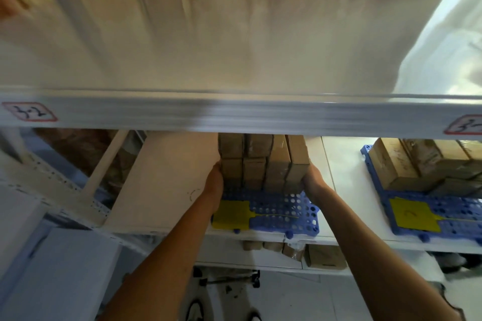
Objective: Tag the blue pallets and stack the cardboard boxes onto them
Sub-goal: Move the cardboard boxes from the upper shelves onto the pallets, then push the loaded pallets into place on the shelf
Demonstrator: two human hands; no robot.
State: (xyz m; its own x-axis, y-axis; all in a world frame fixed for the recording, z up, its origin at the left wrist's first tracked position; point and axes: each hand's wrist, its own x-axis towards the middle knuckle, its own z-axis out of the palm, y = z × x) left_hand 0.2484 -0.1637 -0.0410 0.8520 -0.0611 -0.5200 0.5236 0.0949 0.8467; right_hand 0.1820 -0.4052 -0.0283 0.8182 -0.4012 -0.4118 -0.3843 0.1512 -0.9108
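Observation:
A blue perforated pallet (284,212) lies on the white middle shelf, with a yellow tag (230,215) on its front left. Several cardboard boxes (263,164) stand stacked upright on its rear half. My left hand (215,180) presses flat against the stack's left side and my right hand (311,180) against its right side, so the stack is clamped between both palms. A second blue pallet (438,212) at the right carries its own yellow tag (412,214) and more cardboard boxes (427,167).
The white upper shelf beam (234,112) crosses just above the stack, bearing handwritten labels (28,111). A white shelf upright (60,190) slants at the left. More boxes (323,257) sit on the shelf below. Tiled floor lies underneath.

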